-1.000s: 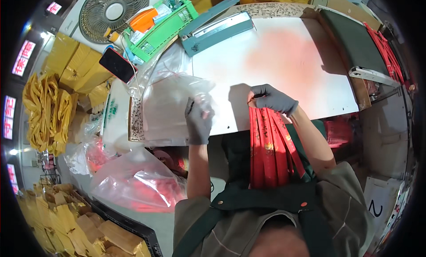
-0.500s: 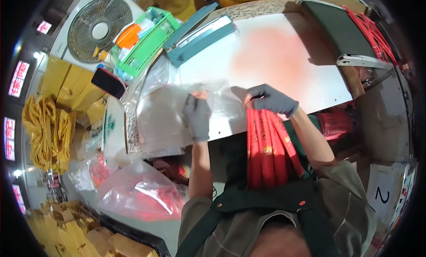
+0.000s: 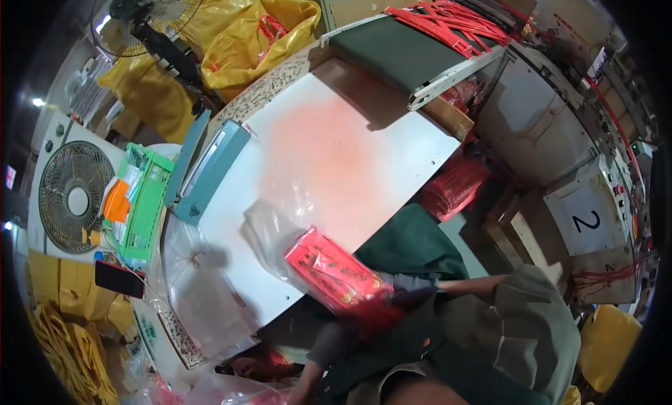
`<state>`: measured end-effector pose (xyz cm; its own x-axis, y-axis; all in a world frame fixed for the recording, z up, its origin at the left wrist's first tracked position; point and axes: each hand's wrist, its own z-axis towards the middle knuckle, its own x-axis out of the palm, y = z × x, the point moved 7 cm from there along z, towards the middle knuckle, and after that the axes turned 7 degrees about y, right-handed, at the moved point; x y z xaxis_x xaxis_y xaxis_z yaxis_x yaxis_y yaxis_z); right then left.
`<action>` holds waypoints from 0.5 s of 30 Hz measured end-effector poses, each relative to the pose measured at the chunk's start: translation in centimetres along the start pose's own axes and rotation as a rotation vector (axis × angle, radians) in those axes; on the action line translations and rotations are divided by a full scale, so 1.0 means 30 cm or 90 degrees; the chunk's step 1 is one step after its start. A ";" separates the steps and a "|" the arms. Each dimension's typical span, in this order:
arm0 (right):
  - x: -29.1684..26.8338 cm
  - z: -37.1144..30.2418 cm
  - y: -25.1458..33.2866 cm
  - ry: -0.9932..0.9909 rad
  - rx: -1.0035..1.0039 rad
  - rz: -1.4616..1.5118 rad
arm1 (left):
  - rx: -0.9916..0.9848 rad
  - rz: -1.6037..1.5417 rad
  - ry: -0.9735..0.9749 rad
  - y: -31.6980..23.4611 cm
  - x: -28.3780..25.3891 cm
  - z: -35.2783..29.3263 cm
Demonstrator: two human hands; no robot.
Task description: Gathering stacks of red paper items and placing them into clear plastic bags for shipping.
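Observation:
A bundle of long, flat red strips with gold and dark print [image 3: 336, 268] lies inside a clear plastic bag [image 3: 269, 230]. It is tilted across the table's front edge, close to my body. My gloved left hand [image 3: 337, 343] grips its near end from the left, in shadow. On the right side, my grey-gloved right hand [image 3: 411, 287] is closed against the bundle, its fingers partly hidden. The bag's loose, crumpled end reaches past the strips onto the white tabletop [image 3: 329, 153]. The bundle's near end is blurred and dark.
More clear bags [image 3: 210, 303] lie on the table's left part. Beyond them stand a blue-grey metal device [image 3: 210, 170], a green basket [image 3: 145, 209], a phone [image 3: 119, 279] and a fan [image 3: 75, 198]. A dark conveyor belt [image 3: 392, 51] carries red strips [image 3: 455, 27] at the back.
The red strips, fanned out in my right hand before, are now in the clear bag with both hands at them. My left hand has drawn back toward my body. The view has turned right.

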<state>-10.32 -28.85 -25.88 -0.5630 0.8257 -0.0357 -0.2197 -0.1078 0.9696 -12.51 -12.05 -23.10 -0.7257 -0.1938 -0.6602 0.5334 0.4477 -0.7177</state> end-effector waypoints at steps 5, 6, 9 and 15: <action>-0.110 0.094 0.304 0.026 0.131 -0.177 | -0.025 -0.215 -0.232 -0.049 -0.372 -0.016; -0.151 0.153 0.379 0.046 0.040 -0.269 | -0.040 -0.175 -0.319 -0.028 -0.467 -0.052; -0.224 0.360 0.623 0.072 -0.133 -0.841 | 0.071 0.247 -0.555 -0.065 -0.785 -0.170; -0.265 0.514 1.073 -0.031 -0.345 -0.811 | 0.311 -0.402 -0.473 -0.430 -1.119 -0.190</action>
<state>-0.63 -30.35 9.36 0.2839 0.5336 -0.7967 -0.8412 0.5374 0.0602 2.51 -6.35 9.58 -0.5727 -0.8198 0.0069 0.3915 -0.2808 -0.8763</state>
